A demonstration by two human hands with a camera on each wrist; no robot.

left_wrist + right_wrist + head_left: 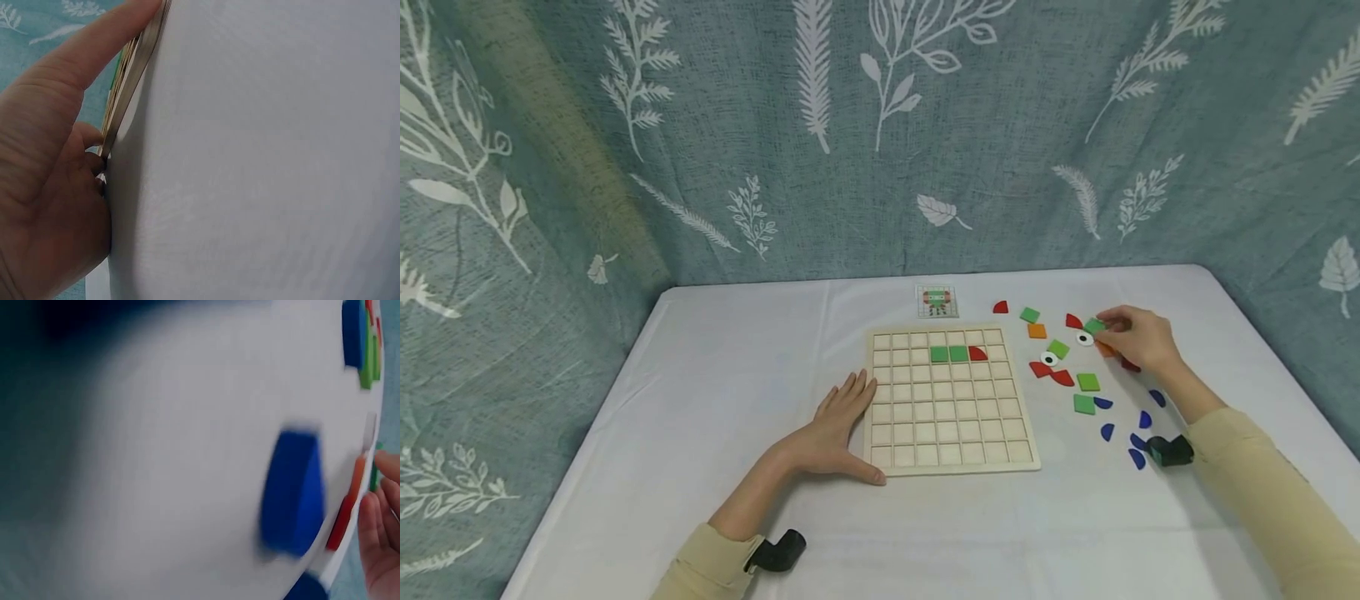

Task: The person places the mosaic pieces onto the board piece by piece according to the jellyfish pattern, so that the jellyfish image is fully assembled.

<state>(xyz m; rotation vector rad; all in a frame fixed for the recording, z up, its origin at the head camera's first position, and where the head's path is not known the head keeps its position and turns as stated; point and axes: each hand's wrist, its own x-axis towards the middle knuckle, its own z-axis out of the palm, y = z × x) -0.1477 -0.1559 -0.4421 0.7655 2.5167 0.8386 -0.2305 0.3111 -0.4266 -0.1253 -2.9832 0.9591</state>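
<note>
A pale wooden grid board [955, 471] lies on the white table. Two green squares [949, 354] and a red quarter-round piece [977, 353] sit side by side in its second row. My left hand [831, 433] rests spread along the board's left side, fingertips at the edge and thumb by the near corner. In the left wrist view the thumb lies along the board's edge [128, 94]. Among the loose pieces on the right, my right hand [1138, 337] pinches a green square tile [1093, 326] between thumb and fingers. Orange and red pieces lie partly hidden beneath that hand.
A small picture card [937, 302] lies behind the board. Several loose pieces are scattered to the right: an orange square [1037, 331], white eye discs [1048, 359], red quarter-rounds [1062, 378], green squares [1087, 382] and blue half-rounds [1107, 432]. A patterned curtain [850, 208] hangs behind the table.
</note>
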